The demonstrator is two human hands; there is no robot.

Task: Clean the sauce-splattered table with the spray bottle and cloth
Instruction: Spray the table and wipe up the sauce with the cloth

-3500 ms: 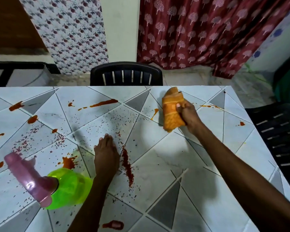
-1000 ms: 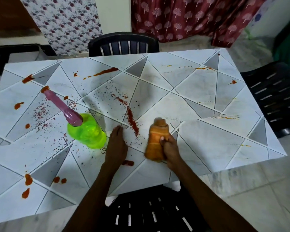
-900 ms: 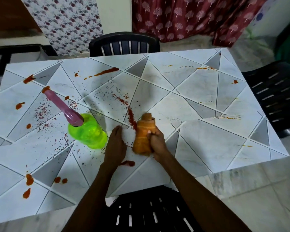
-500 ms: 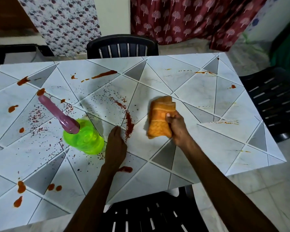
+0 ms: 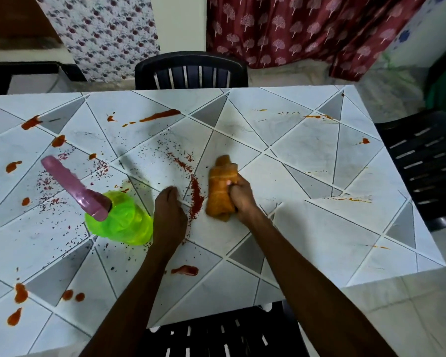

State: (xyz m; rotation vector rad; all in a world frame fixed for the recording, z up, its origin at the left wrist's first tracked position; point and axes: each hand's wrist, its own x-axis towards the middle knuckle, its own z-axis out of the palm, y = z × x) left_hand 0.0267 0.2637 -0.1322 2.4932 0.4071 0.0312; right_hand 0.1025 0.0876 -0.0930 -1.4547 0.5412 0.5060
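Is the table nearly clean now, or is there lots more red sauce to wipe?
About halfway. The right half of the table looks mostly wiped, with only faint orange streaks. The right hand grips the orange cloth, pressed beside a thick red streak; the left hand rests flat by the spray bottle. Left: the blobs and specks across the left half.
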